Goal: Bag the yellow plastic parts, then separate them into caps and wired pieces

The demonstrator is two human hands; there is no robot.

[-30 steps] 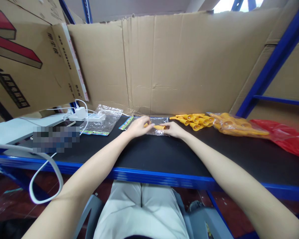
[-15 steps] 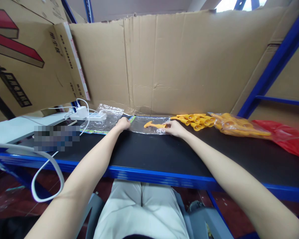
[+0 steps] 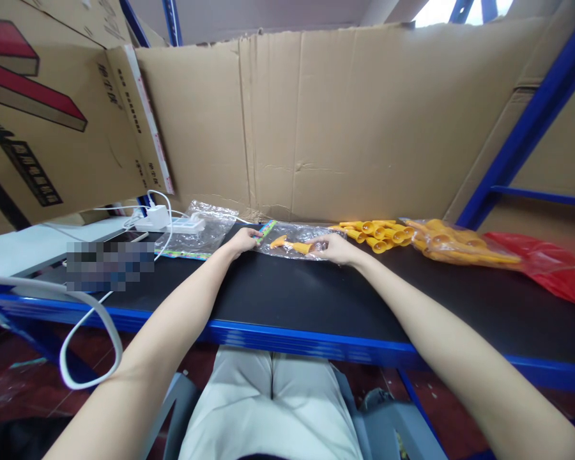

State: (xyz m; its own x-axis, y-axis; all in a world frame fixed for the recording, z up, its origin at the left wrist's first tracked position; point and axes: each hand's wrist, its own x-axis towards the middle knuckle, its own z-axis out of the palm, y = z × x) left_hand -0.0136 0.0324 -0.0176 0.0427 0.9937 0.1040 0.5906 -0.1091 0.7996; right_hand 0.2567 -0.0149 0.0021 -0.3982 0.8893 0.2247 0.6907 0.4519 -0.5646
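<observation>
A clear plastic bag [image 3: 287,231] with a colourful printed strip lies on the black tabletop between my hands. My left hand [image 3: 244,241] pinches it at the strip end. Within the bag is an orange plastic piece [image 3: 292,245], with a hooked tip at the left and a flared end at the right. My right hand [image 3: 336,248] is closed around that flared end, at the bag's right end, and film partly covers the fingers. Behind and right of this hand lies a pile of orange funnel-shaped pieces [image 3: 378,235].
More orange pieces fill a clear bag [image 3: 460,241] beside a red plastic bag [image 3: 546,262]. At left are other clear bags [image 3: 204,233], a white power strip [image 3: 184,225] and a looping white cable [image 3: 93,306]. A cardboard panel [image 3: 364,128] stands behind the table.
The bag and its printed strip have shifted right with my left hand. The orange piece sits slightly further left, deeper in the bag. My right hand has moved little.
</observation>
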